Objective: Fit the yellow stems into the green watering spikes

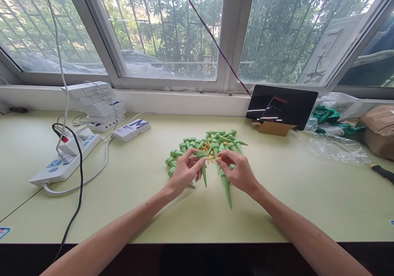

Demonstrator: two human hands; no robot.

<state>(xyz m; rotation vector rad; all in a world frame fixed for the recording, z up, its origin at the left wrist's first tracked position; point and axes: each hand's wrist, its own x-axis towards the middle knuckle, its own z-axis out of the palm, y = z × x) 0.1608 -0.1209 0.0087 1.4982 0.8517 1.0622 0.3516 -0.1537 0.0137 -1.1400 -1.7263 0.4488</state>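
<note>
My left hand (181, 173) is closed around a green plastic plant-watering spike (203, 174), which hangs point down below the fingers. My right hand (241, 175) pinches a small yellow stick-like piece (218, 158) between thumb and fingertips, level with the top of that spike. Another thin yellow bit shows in the gap between the hands; whether it touches the spike I cannot tell. Just behind the hands lies a pile of green spikes (233, 133) with ribbed caps, around a heap of small yellow pieces (203, 147). One more spike (226, 190) points toward me under my right hand.
On the left stand a white power strip (74, 155) with cables, stacked white boxes (100, 103) and a single box (131, 130). A dark tablet (283, 103) leans on a cardboard support (275, 128). Plastic wrapping (341, 147) and a black-handled tool (383, 172) lie right.
</note>
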